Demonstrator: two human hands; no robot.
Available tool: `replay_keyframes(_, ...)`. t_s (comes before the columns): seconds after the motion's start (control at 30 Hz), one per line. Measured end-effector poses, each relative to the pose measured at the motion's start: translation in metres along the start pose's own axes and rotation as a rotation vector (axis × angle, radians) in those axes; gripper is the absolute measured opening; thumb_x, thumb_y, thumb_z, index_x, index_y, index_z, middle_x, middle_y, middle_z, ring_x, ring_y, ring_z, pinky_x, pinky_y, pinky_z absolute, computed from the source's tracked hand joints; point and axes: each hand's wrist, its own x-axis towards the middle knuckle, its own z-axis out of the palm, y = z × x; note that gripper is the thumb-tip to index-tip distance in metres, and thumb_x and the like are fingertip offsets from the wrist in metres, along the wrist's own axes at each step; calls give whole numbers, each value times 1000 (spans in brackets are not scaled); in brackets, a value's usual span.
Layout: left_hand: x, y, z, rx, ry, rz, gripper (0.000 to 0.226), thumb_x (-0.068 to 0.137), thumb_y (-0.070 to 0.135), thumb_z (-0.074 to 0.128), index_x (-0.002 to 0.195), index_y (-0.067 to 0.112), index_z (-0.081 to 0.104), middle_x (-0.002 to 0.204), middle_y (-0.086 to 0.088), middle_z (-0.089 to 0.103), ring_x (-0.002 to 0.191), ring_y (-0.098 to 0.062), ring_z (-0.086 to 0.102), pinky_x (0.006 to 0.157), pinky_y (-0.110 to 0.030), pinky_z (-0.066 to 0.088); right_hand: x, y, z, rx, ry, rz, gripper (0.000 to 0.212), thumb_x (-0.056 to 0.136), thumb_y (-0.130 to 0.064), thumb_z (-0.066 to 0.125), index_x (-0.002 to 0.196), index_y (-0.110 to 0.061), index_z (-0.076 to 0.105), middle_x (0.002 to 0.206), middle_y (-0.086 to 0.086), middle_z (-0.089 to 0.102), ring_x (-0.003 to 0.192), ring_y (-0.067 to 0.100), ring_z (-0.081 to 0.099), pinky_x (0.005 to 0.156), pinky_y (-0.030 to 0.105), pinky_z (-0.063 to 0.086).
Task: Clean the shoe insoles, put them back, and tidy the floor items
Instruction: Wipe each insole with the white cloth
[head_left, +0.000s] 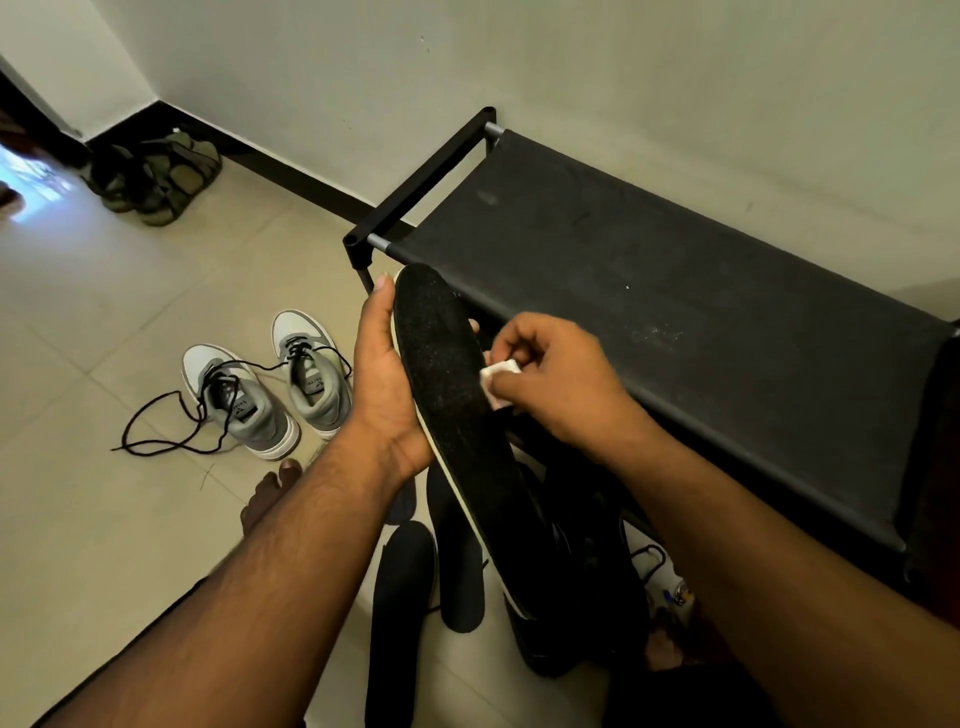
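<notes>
Left hand (382, 374) clamped along edge of black insole (452, 395), held over floor (104, 364) beside rack (675, 291). Right hand (556, 379) fingers pinched together on white wipe (500, 370) against insole. Risks: heavy wiping flexing insole out of grip; wipe slipping free; stepping on insoles below (402, 597).

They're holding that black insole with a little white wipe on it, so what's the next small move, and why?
Probably slide the white wipe along the black insole toward its toe end. The right hand pinches the wipe against the insole's middle, the left hand grips its edge to steady it, and pale specks still show on the surface above.
</notes>
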Motion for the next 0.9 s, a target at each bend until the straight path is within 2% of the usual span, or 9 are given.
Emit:
replay_keyframes(0.1, 5, 6, -7, -14, 32, 26, 69, 85, 75, 41, 93, 14, 72, 92, -8, 62, 84, -24, 62, 75, -39, 55, 1, -3, -8, 21, 46, -8, 15, 74, -2, 71, 78, -15, 65, 70, -5, 60, 52, -2, 50, 51, 13, 41)
replay_keyframes(0.2, 2, 9, -3, -39, -15, 24, 67, 85, 72, 42, 96, 11, 66, 90, -10, 62, 87, -25, 64, 83, -40, 54, -9, -18, 2, 175, -111, -142, 16, 75, -1, 74, 80, -14, 65, 73, -2, 62, 60, 9, 52, 56, 23, 46)
replay_keyframes(0.3, 1, 8, -3, -48, -7, 35, 65, 85, 71, 42, 91, 11, 66, 85, -9, 62, 81, -22, 63, 81, -35, 53, -19, -21, 13, 114, -265, -223, 12, 78, -7, 74, 83, -12, 65, 76, 1, 64, 63, 11, 54, 60, 26, 50)
replay_keyframes(0.4, 0, 9, -4, -50, 20, 71, 65, 85, 71, 41, 86, 12, 68, 84, -8, 61, 80, -23, 60, 76, -34, 51, -12, -7, 9, -57, -170, -190, 9, 80, -10, 72, 81, -14, 64, 77, -3, 64, 64, 1, 56, 59, 23, 49)
replay_keyframes(0.5, 1, 13, -9, -38, 59, 103, 69, 85, 74, 36, 88, 14, 70, 89, -8, 63, 91, -28, 59, 83, -43, 51, -4, 4, -1, -306, -31, -160, 10, 80, -12, 68, 78, -18, 60, 77, -5, 63, 73, 6, 58, 65, 27, 50)
replay_keyframes(0.63, 0, 19, -12, -53, 71, 120, 70, 85, 76, 33, 89, 15, 67, 88, -6, 64, 90, -25, 61, 80, -44, 54, -3, -4, -8, -171, 55, -139, 11, 76, -11, 72, 77, -18, 63, 73, -6, 62, 65, 5, 56, 60, 23, 48)
replay_keyframes(0.73, 0, 21, -14, -86, 101, 134, 69, 85, 75, 37, 93, 13, 67, 90, -8, 63, 95, -25, 59, 93, -42, 49, -9, -21, -10, 60, -115, -133, 13, 75, -6, 75, 81, -13, 66, 78, 0, 65, 66, 4, 55, 60, 17, 47)
replay_keyframes(0.8, 0, 20, -14, -97, 100, 144, 69, 85, 74, 38, 91, 12, 67, 89, -8, 62, 92, -25, 59, 96, -42, 47, -12, -24, -9, 26, -302, -99, 13, 76, -6, 75, 85, -13, 67, 82, -1, 66, 71, 4, 59, 66, 14, 48)
replay_keyframes(0.9, 0, 22, -13, -93, 90, 138, 71, 85, 75, 34, 89, 13, 68, 85, -8, 65, 85, -25, 62, 74, -41, 57, -7, -11, -9, -197, -313, -65, 13, 76, -9, 74, 81, -19, 66, 77, -6, 66, 74, 5, 62, 70, 22, 51)
